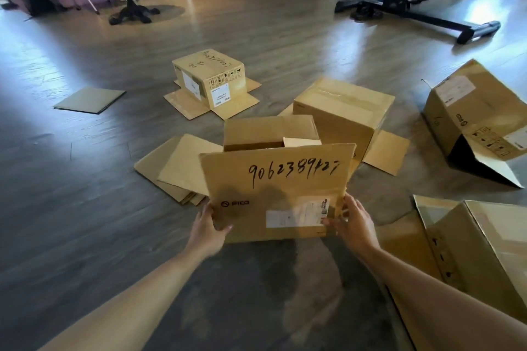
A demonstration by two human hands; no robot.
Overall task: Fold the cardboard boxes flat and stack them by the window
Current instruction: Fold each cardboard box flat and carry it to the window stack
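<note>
Box: open Pico carton (pixel 278 179) on the floor, near centre, straight ahead of both arms.
Long axis: left to right.
Left hand (pixel 209 226): grasping near-left corner.
Right hand (pixel 352 221): grasping near-right corner.
Nearer hand: neither.

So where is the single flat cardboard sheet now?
In the head view, the flat cardboard sheet lies on the floor at far left, left of the small upside-down box.

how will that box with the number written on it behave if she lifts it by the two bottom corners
Probably light: the numbered box looks open and mostly empty. Likely to skew or sag, since its flaps are loose. The left hand and right hand grip only its lower corners, so it may tip forward.
</note>
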